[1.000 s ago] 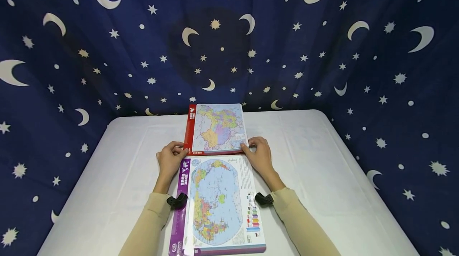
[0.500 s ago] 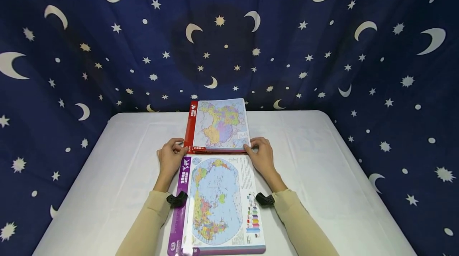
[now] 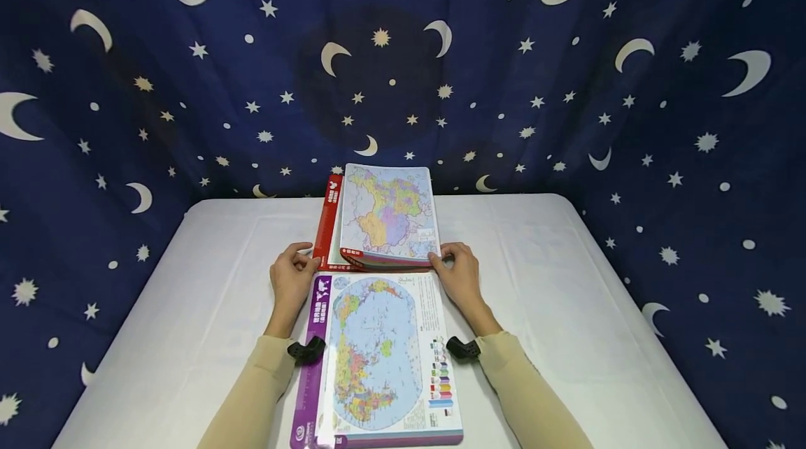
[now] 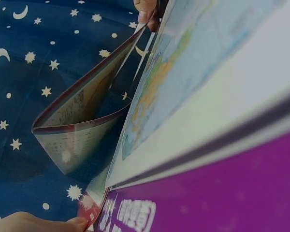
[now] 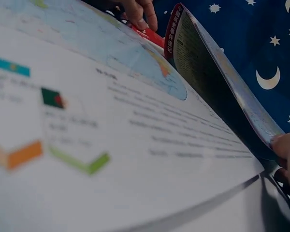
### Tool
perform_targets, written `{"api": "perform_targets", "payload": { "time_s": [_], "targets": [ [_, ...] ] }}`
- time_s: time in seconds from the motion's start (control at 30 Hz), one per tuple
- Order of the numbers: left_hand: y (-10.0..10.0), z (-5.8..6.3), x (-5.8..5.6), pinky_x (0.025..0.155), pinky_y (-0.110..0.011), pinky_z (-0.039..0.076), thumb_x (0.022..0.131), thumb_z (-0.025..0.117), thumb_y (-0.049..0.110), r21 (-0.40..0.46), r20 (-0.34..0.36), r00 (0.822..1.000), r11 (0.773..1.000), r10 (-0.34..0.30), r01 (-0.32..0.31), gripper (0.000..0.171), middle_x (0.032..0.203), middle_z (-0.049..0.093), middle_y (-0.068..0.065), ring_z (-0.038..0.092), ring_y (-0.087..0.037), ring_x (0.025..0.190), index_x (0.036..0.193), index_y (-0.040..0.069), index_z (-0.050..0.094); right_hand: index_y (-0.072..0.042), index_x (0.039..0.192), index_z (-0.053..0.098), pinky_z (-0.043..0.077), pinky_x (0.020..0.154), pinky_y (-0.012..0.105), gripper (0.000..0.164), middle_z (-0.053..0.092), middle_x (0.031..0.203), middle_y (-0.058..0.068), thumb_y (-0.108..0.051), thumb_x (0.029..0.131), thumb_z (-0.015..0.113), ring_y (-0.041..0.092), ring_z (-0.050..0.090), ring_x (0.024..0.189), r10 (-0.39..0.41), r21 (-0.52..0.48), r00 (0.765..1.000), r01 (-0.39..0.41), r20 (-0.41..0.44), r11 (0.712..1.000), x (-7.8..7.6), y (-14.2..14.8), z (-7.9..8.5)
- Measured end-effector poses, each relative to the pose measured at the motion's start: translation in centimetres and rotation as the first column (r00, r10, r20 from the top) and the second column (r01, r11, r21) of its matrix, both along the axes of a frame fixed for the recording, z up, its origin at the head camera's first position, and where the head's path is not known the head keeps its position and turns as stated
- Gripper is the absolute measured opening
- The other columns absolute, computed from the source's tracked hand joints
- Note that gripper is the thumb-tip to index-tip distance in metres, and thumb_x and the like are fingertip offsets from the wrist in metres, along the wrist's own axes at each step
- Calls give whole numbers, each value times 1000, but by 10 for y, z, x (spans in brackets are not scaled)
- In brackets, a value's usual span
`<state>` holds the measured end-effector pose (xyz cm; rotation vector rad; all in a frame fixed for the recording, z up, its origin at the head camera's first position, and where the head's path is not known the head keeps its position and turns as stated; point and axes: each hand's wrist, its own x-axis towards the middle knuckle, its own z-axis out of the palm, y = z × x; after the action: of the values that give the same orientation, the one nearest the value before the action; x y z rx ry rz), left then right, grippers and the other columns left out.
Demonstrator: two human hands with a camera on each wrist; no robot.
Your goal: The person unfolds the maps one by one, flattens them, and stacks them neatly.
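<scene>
A folded map with a red left border [image 3: 390, 215] lies at the back of the table in the head view. Its upper layers tilt up and stand off the red strip [image 3: 327, 225]. At its near left corner, my left hand [image 3: 292, 284] pinches the red strip between thumb and fingers. My right hand [image 3: 461, 281] grips the near right corner, thumb on top. In the left wrist view the lifted folded layers [image 4: 77, 111] form a loop with a gap inside. The right wrist view shows the lifted map [image 5: 217, 63] held by the right thumb [image 5: 285, 145].
A second folded map with a purple border [image 3: 378, 358] lies flat in front, between my forearms. White cloth covers the table [image 3: 548, 337]. A dark blue curtain [image 3: 390, 106] with moons and stars hangs behind and at both sides.
The red map's upper layers have risen and shifted right, away from the red strip, baring a pale band beside it. My left hand has moved slightly left; the right keeps its corner.
</scene>
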<state>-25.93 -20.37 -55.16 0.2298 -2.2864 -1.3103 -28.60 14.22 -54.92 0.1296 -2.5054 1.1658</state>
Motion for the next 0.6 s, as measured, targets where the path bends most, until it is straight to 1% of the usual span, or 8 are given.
{"api": "perform_targets", "payload": {
  "time_s": [0.03, 0.17, 0.3, 0.37, 0.5, 0.6],
  "targets": [
    [0, 0, 0, 70, -31, 35, 82, 79, 8, 7, -10, 1000, 1000, 4, -4, 31, 70, 70, -5, 53, -18, 64, 111, 9, 71, -9, 82, 66, 43, 94, 41, 22, 68, 106, 8, -28, 87, 76, 25, 60, 102, 2, -1, 1000, -2, 2, 1000, 0, 1, 0],
    [-1, 1, 1, 69, -31, 33, 82, 78, 5, 13, -34, 999, 1000, 14, -14, 29, 68, 68, -6, 50, -19, 64, 110, 9, 71, -8, 84, 66, 44, 93, 41, 23, 68, 105, 9, -28, 87, 76, 25, 62, 101, 17, -4, 1000, -17, -1, 1000, 0, 3, 1],
    [-4, 1, 2, 67, -30, 34, 82, 78, 5, 3, -31, 999, 1000, 11, -11, 29, 69, 68, -6, 50, -17, 63, 109, 9, 71, -8, 85, 66, 45, 92, 41, 22, 69, 104, 9, -28, 87, 76, 25, 63, 99, 5, 7, 1000, -5, -13, 1000, -1, 5, 1],
    [-5, 1, 3, 64, -28, 34, 81, 78, 5, -8, -31, 999, 1000, 14, -14, 28, 68, 68, -6, 50, -15, 60, 108, 9, 72, -8, 85, 66, 45, 92, 41, 21, 69, 104, 9, -27, 87, 75, 25, 63, 99, -2, 10, 1000, 3, -13, 1000, 0, 7, 1],
    [-6, 1, 4, 57, -25, 33, 80, 78, 3, -18, -45, 999, 1000, 24, -25, 26, 67, 68, -6, 49, -13, 56, 105, 9, 73, -9, 86, 66, 44, 93, 40, 21, 68, 105, 7, -27, 89, 74, 24, 62, 100, -12, 6, 1000, 12, 14, 1000, 1, 12, 1],
    [-7, 1, 5, 57, -25, 33, 80, 78, 3, -22, -46, 999, 999, 30, -31, 25, 66, 67, -7, 49, -14, 56, 105, 8, 73, -9, 87, 66, 44, 93, 39, 21, 67, 106, 7, -28, 89, 73, 24, 61, 100, -20, 0, 999, 20, 31, 1000, 2, 16, 1]
  ]
}}
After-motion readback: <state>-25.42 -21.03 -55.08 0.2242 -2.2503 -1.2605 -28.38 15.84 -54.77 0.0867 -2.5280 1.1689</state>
